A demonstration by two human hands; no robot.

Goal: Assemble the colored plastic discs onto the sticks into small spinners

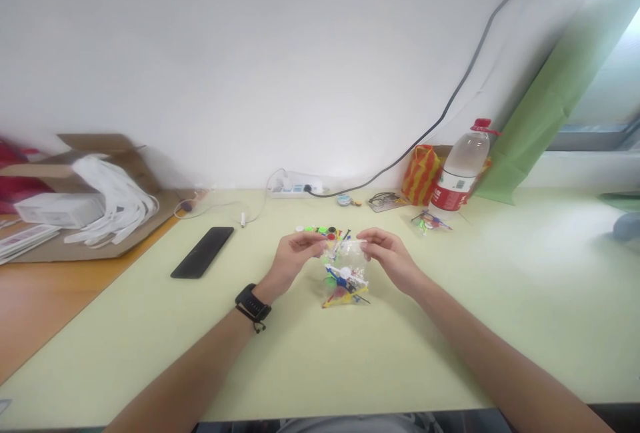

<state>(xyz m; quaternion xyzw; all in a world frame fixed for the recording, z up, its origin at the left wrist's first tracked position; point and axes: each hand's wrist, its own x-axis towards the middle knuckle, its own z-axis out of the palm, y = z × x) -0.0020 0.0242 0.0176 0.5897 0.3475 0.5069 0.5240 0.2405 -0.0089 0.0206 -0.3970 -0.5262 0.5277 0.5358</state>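
Note:
A clear plastic bag (pixel 356 258) hangs between my two hands, with small colourful plastic pieces in blue, yellow, green, white and red gathered in its lower part. My left hand (pixel 296 256) pinches the bag's upper left corner between thumb and fingers; a black watch (pixel 253 303) is on that wrist. At the upper right corner, my right hand (pixel 390 256) grips the bag the same way. Just behind the bag, a pile of loose colourful pieces (pixel 331 232) lies on the table, partly hidden by my left hand and the bag.
A black phone (pixel 203 253) lies to the left. Along the wall are a white power strip (pixel 297 188) and a black cable (pixel 400 165). At right stand a large bottle (pixel 460 170) and another small bag of pieces (pixel 431 222). A cardboard box (pixel 125 153) with white strips sits far left.

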